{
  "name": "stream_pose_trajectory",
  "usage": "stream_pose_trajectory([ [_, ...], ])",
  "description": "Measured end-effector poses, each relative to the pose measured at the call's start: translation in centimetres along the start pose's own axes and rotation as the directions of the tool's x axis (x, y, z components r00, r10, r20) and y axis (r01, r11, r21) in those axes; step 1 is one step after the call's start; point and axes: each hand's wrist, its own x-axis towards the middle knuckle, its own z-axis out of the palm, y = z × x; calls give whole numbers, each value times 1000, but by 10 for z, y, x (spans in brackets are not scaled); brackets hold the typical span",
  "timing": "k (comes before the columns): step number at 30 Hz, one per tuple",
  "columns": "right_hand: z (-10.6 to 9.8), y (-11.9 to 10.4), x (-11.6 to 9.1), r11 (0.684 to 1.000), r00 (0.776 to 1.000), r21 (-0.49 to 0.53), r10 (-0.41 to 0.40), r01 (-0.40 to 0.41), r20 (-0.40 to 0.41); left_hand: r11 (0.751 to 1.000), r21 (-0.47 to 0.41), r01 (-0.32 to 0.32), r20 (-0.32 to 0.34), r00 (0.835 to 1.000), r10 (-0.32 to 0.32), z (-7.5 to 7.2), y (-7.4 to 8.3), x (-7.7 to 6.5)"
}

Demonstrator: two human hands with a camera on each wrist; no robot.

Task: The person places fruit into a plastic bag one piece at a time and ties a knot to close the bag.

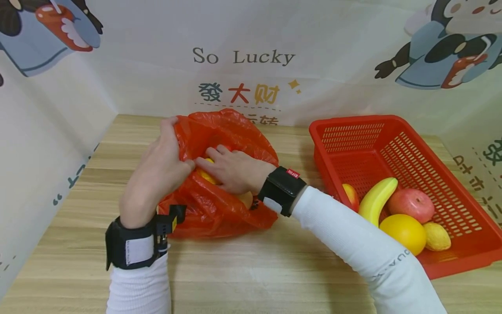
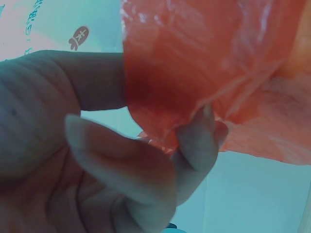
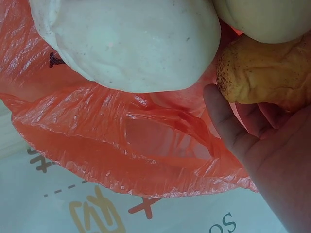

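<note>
A red plastic bag (image 1: 223, 218) stands on the table with its mouth open. My left hand (image 1: 158, 170) grips the bag's left rim; in the left wrist view the thin film (image 2: 194, 58) passes between the fingers. Inside the mouth is my right hand (image 1: 237, 170), its fingers round a wrinkled, yellow-brown speckled fruit-like piece (image 3: 262, 73). Its yellow side (image 1: 206, 172) shows beside the fingers in the head view. Next to it in the bag lie a large pale rounded piece (image 3: 141, 43) and a second pale piece (image 3: 272, 17).
To the right stands a red slotted basket (image 1: 353, 124). It holds a banana (image 1: 376, 200), a pinkish-red round fruit (image 1: 412, 205), an orange (image 1: 404, 233), a small yellow lemon-like fruit (image 1: 437, 237) and a red-yellow fruit (image 1: 351, 196). Printed sheets (image 1: 251, 26) wall in the wooden table (image 1: 243, 279).
</note>
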Motion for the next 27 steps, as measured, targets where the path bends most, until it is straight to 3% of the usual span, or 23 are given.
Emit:
stream_pose_trajectory([
  [6,-1,1,-1,1000,1000,-6,1,-1,4,1000,5,-4,3,1000,4,1,0,0],
  [17,-9,9,-13,995,999,99,1,3,-42,1000,9,-4,6,1000,4,0,-1,1],
  [22,-17,13,-26,996,996,84,-17,25,-93,1000,1,-5,10,1000,5,0,-1,0],
  [27,-28,21,-44,984,991,176,-10,33,-130,1000,-9,6,12,1000,-6,0,-2,-1],
])
